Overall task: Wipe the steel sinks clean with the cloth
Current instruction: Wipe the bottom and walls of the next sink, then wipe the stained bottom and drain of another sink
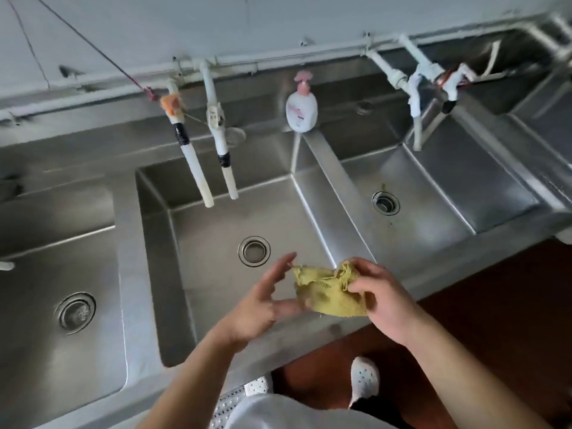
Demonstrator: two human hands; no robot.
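A crumpled yellow-green cloth (325, 292) hangs above the front right corner of the middle steel sink (216, 224). My right hand (383, 298) grips the cloth's right side with thumb and fingers. My left hand (263, 301) touches the cloth's left edge, its thumb under the cloth and its fingers spread apart. To the left lies the left sink (40, 351), and the right sink (433, 193) is past the divider ridge. Brownish specks show around the right sink's drain (385, 203).
Two white taped tap pipes (198, 168) hang over the back of the middle sink. A white soap bottle with a pink pump (301, 109) stands on the back ledge between sinks. More white pipes (418, 97) reach over the right sink. Red-brown floor (483, 305) and white shoes (364, 379) lie below.
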